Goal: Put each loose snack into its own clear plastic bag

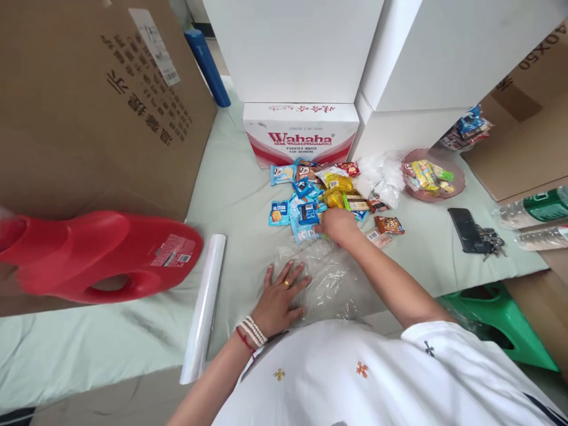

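My left hand (pixel 281 299) lies flat with its fingers spread, touching the edge of a clear plastic bag (pixel 332 278) on the cloth. My right hand (pixel 339 226) reaches into a pile of small wrapped snacks, its fingers curled and partly hidden. Against its fingertips lies a dark blue snack packet (pixel 307 214); whether it is gripped is unclear. Around the hand are light blue packets (pixel 279 213), yellow packets (pixel 338 182), a red packet (pixel 348 169) and a brown cookie packet (pixel 389 225).
Behind the pile stands a Wahaha water carton (pixel 302 136). A pink bowl (pixel 432 192) of snacks, crumpled clear bags (pixel 384 171), a black phone (pixel 462 229) and keys (pixel 490 241) lie right. Left are a plastic film roll (pixel 204 307) and a red jug (pixel 146 251). A green stool (pixel 510 325) stands below.
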The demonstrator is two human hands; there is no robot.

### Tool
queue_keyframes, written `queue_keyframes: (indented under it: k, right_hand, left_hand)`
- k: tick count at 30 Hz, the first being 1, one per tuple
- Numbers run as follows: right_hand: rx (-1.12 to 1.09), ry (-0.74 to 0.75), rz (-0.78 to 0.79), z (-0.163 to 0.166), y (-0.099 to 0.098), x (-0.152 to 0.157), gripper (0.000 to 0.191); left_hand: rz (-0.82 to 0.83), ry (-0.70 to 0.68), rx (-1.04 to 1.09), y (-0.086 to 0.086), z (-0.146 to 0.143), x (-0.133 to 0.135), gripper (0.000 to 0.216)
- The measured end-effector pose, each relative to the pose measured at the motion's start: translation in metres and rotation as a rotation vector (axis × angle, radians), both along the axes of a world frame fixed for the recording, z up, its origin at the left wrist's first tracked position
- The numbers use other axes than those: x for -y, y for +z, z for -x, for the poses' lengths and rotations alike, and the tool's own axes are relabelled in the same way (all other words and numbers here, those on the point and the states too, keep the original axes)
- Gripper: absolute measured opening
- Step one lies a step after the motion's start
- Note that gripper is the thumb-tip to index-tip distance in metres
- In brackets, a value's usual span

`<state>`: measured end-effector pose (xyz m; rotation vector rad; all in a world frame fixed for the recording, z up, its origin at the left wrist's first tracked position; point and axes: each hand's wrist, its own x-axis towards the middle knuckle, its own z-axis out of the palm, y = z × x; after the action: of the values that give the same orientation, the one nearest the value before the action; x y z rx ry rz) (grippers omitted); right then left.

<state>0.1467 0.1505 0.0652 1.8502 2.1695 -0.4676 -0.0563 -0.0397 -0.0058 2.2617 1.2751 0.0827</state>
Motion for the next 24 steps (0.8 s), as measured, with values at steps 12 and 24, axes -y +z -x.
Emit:
queue_keyframes:
  k: [12, 24]
  right_hand:
    - [-0.085, 0.065, -0.179, -0.144, 0.027, 0.004, 0.046]
    - [0.035, 0.093, -0.188, -0.153, -0.004, -0.033, 0.049]
  left_hand:
    - [-0.022, -0.025, -0.017, -0.006, 0.017, 0.002, 0.078]
    - [-0.002, 0.006, -0.008, -0.003, 0.018, 0.002, 0.088]
